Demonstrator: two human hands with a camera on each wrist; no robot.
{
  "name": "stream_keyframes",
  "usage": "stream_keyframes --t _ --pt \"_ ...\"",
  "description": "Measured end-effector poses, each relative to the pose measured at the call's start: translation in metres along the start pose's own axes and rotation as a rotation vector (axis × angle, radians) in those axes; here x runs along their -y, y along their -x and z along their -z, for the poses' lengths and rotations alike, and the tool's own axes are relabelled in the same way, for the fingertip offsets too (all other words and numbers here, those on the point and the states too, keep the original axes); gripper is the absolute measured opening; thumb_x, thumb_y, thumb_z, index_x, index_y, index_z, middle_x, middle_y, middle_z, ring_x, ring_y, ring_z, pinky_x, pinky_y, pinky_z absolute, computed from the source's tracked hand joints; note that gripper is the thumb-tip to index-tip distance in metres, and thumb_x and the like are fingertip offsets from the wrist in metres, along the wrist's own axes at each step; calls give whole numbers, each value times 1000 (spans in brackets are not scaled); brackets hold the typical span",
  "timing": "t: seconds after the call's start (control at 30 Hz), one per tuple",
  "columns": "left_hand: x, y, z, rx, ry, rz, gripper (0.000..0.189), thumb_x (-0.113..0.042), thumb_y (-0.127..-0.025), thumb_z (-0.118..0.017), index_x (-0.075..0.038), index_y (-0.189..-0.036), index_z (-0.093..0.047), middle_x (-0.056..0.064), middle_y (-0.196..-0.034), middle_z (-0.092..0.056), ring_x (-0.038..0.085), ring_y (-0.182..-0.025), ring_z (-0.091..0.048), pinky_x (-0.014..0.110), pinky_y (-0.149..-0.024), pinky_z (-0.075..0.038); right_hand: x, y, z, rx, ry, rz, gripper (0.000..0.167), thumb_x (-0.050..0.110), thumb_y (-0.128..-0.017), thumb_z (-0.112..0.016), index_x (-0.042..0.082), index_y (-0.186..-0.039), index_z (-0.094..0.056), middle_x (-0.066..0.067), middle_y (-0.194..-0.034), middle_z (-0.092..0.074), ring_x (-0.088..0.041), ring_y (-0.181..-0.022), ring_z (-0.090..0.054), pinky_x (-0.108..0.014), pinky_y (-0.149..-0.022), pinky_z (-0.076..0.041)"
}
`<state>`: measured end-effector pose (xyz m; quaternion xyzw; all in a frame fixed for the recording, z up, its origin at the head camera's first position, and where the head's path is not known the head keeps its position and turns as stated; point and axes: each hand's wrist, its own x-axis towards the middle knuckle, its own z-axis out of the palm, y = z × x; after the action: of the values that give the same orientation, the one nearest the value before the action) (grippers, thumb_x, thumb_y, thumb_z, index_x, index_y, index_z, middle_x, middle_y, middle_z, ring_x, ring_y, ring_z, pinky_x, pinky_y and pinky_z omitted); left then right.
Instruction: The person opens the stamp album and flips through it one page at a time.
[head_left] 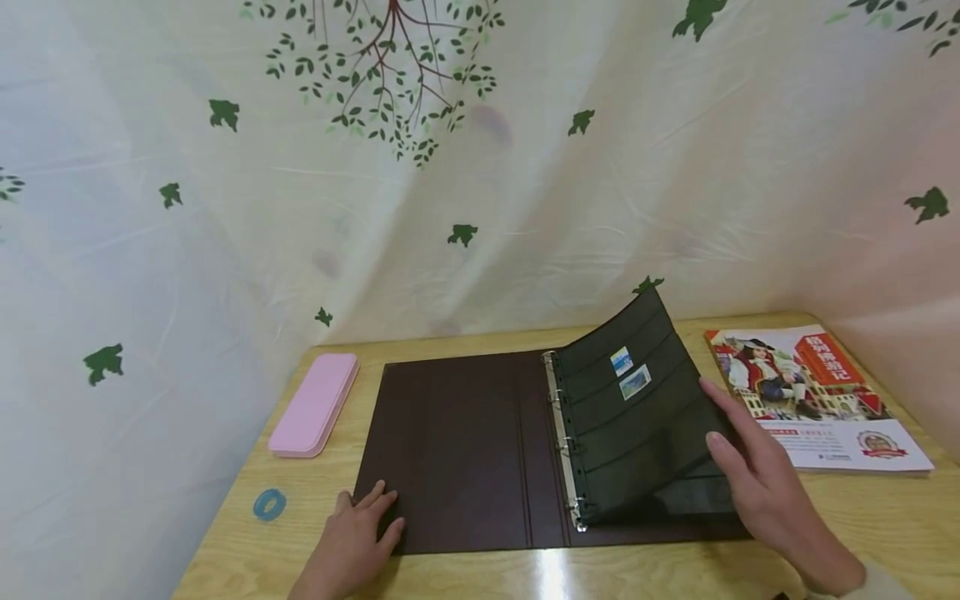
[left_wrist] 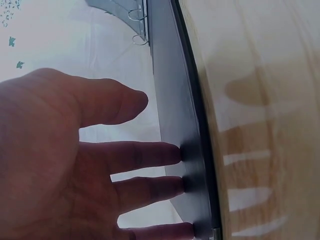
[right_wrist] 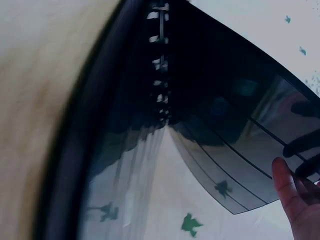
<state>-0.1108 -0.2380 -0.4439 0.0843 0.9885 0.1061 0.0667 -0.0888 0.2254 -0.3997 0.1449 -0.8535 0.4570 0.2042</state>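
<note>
A dark brown ring-binder stamp album [head_left: 457,450] lies spread on the table, with a metal ring spine [head_left: 561,442] along its middle. My left hand [head_left: 352,537] rests its fingertips on the near left corner of the cover; the left wrist view shows those fingers [left_wrist: 145,155] spread and fairly straight. At the right, my right hand [head_left: 765,475] pinches the outer edge of a raised black stock page [head_left: 637,433]. Two small stamps [head_left: 635,382] sit in the page's upper strips. The page's glossy underside [right_wrist: 235,150] curves up from the rings in the right wrist view.
A pink case [head_left: 315,404] lies left of the album, with a blue ring-shaped roll, perhaps tape [head_left: 269,504], nearer the front. An illustrated book [head_left: 817,400] is behind the right hand. A leaf-patterned cloth [head_left: 525,208] hangs behind the wooden table [head_left: 232,550].
</note>
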Motion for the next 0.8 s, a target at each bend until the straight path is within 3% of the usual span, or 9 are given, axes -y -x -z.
stream_keyframes --t 0.3,0.63,0.8 --pt "-1 0 -1 -6 -1 2 44 -33 -90 -63 -4 -123 -63 17 -134 -52 51 -109 -43 60 -86 -39 11 -15 -12 82 -161 113 62 -8 -93 -39 12 -150 -26 -9 -148 -33 -12 -127 -39 -15 -94 -35" --pt "-1 1 -1 -3 2 12 44 -34 -89 -64 -5 -123 -63 17 -134 -52 47 -105 -45 59 -84 -40 17 -35 -36 114 -280 267 59 -11 -92 -37 6 -148 -28 -16 -143 -39 -24 -123 -45 -24 -84 -46" --pt "-1 0 -4 -7 1 8 44 -34 -89 -64 -5 -123 -63 17 -134 -51 45 -104 -45 58 -84 -40 12 -35 -47 170 -266 225 55 -7 -96 -33 8 -149 -27 -14 -143 -39 -19 -123 -45 -23 -88 -43"
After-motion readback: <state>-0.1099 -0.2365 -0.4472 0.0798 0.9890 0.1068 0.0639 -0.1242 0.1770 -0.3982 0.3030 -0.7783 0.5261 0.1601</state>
